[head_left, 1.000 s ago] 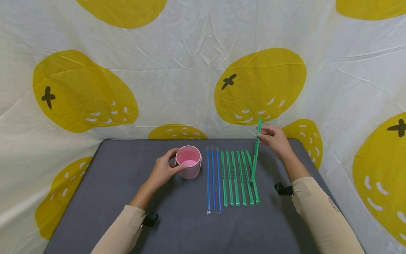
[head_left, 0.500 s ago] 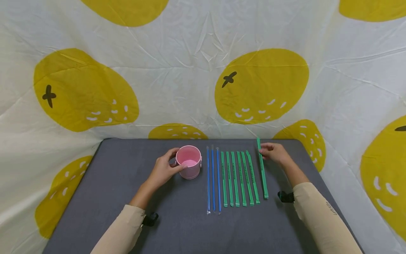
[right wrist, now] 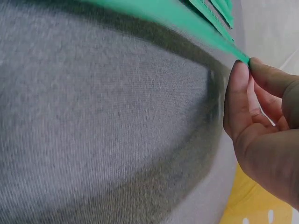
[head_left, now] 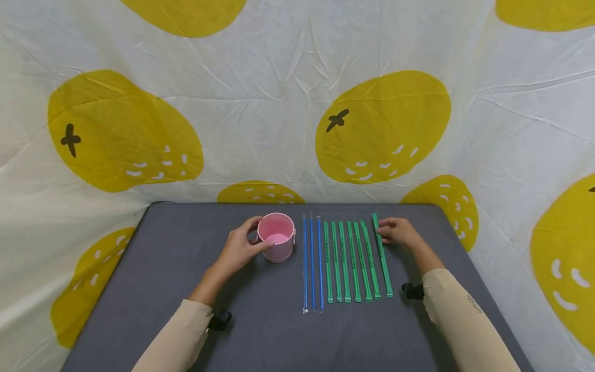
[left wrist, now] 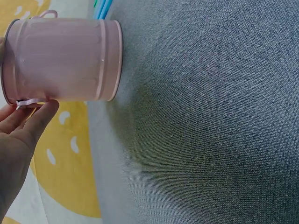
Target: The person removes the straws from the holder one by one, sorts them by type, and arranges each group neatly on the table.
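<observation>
We see two arms in beige sleeves reaching over a grey table (head_left: 186, 289), w/ a white cloth (head_left: 279, 103) printed w/ yellow fruit hung behind it.

Left hand (head_left: 239, 248): fingers curled loosely round a small pink bucket (head_left: 277, 244), thumb at the far side of the rim, fingertips on the near wall. The bucket stands upright on the table. In the left wrist view the fingertips (left wrist: 39, 114) touch the bucket's (left wrist: 63, 60) rim by a little handle loop.

Right hand (head_left: 397, 231): fingers bent, pinching the far end of a green strip (head_left: 382, 256), which lies flat on the table. The right wrist view shows thumb and forefinger (right wrist: 238, 93) closed on the strip's (right wrist: 187, 21) tip.

Between the two hands, things lie in a row, long sides parallel, running toward and away from us. Just right of the bucket: three blue strips (head_left: 312, 263). Next, closer to the right hand: five more green strips (head_left: 348, 261), side by side. The held strip is the outermost, just beside these five, slightly angled, its far end reaching a bit further than theirs.

A black strap (head_left: 411, 291) sits at the right wrist, another (head_left: 219, 320) at the left.
</observation>
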A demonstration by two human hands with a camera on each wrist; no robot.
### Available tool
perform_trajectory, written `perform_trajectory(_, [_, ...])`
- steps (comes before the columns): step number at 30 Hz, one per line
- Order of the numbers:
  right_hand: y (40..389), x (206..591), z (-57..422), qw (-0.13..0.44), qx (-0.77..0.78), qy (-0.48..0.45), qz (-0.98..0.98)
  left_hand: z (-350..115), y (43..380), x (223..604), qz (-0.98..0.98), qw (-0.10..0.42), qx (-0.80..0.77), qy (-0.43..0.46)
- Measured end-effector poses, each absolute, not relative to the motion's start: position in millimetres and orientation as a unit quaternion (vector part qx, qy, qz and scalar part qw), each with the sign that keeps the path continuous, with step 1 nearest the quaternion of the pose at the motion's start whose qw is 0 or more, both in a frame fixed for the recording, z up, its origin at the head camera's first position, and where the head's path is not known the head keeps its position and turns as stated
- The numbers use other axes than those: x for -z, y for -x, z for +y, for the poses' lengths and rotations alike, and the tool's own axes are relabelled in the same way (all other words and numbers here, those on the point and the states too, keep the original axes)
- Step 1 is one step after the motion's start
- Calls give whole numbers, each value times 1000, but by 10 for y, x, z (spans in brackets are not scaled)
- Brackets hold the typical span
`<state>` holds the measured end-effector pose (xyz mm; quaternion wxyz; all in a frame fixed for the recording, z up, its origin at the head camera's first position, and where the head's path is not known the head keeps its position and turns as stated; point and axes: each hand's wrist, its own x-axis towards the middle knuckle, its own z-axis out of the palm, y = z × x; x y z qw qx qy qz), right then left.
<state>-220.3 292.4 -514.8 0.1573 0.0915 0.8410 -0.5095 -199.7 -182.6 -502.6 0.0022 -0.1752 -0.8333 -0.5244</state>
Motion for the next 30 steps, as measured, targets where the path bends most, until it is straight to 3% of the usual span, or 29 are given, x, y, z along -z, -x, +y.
perform_trajectory(12, [2191, 5186, 2837, 154, 507, -135, 837, -1830, 1994, 5037, -832, 4, 526, 175])
perform_trajectory(30, [2222, 5237, 2800, 143, 458, -126, 868, -1836, 1992, 5020, -835, 1, 522, 176])
